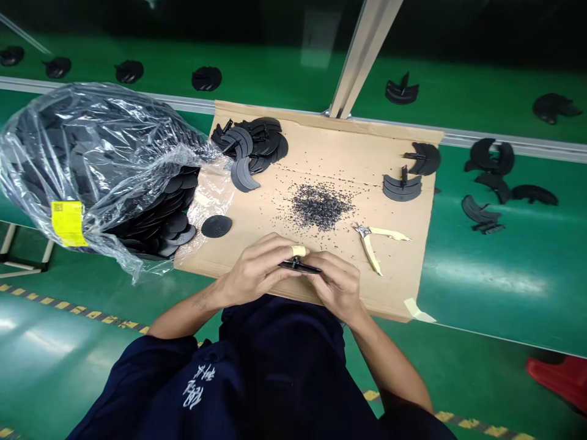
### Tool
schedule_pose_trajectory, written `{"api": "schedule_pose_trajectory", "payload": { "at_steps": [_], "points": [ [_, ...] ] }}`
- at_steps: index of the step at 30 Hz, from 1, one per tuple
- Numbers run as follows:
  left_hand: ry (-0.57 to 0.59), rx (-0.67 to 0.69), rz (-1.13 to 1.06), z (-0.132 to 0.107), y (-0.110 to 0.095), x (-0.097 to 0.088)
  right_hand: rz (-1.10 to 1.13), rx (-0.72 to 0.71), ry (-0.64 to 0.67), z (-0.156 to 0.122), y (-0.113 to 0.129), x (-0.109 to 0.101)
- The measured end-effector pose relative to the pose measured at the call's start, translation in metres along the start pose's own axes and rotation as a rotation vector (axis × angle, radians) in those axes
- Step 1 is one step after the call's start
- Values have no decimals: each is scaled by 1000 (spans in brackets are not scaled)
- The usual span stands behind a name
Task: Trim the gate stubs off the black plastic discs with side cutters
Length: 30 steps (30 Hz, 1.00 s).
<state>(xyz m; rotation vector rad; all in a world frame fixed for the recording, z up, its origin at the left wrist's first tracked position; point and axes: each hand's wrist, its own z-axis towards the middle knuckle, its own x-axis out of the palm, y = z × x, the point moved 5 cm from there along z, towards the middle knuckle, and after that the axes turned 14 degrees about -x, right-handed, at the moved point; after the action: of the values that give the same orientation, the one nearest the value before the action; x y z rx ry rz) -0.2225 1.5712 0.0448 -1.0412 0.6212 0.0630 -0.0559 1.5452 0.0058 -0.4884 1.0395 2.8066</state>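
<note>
Close to my body, over the front edge of the cardboard sheet (293,293), my left hand (263,266) and my right hand (337,282) both grip a thin black plastic part (300,266). It is seen nearly edge-on, with a small stub on top. Yellowish tape wraps a left finger. Beyond the hands lies a heap of small black plastic bits (321,206). Nippers with yellow-wrapped handles (373,241) rest to the right of the heap, touched by neither hand. A black disc (217,227) lies flat to the left of my left hand.
A clear plastic bag (92,140) full of black discs spills open at left. Black curved parts (259,143) are piled at the sheet's back left; more curved parts (402,185) lie at its right. Others sit on the green table (495,256). A metal post (362,58) stands behind.
</note>
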Motion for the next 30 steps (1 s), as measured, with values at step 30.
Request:
{"api": "schedule_pose_trajectory", "payload": {
  "at_steps": [30],
  "points": [
    [127, -94, -292, -6, 9, -3, 243, 64, 7, 2, -1, 1]
  ]
}}
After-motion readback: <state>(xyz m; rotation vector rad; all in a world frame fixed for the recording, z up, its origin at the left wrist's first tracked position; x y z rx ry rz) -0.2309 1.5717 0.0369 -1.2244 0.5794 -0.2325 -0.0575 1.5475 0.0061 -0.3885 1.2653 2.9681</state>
